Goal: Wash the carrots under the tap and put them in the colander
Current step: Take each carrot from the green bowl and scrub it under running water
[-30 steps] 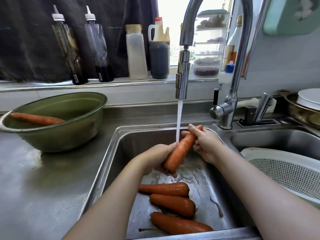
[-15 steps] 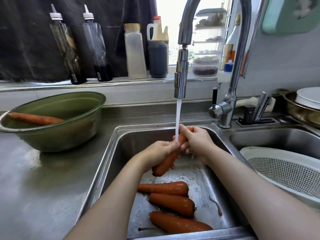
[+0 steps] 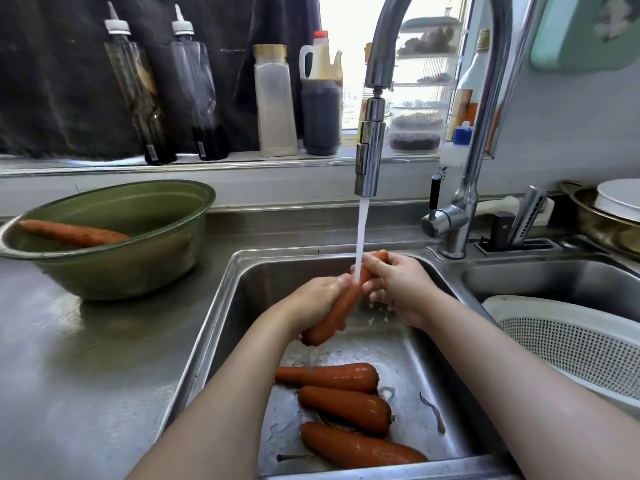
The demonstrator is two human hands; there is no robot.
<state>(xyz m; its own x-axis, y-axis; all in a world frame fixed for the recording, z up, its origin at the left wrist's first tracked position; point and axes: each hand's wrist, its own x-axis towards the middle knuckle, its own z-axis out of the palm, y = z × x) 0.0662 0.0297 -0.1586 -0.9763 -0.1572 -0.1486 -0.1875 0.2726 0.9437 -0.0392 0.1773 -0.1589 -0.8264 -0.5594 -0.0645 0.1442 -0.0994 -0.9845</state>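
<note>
Since a second ago the two hands have drawn closer together along the carrot [image 3: 337,317], so less of it shows between them. The left hand [image 3: 318,299] grips its lower half with the fingers [image 3: 341,282] wrapped round it. The right hand [image 3: 398,289] holds the upper end, its fingers curled over the top. The carrot slants up and to the right above the sink [image 3: 242,306], and the water stream [image 3: 362,237] from the tap [image 3: 370,161] strikes it right between the hands. Three more carrots [image 3: 349,408] lie side by side on the sink floor, nearer the person. One further carrot [image 3: 72,233] lies in the green bowl [image 3: 114,271] on the steel surface [image 3: 69,375] to the left. The white colander [image 3: 571,341] sits in the basin to the right.
</note>
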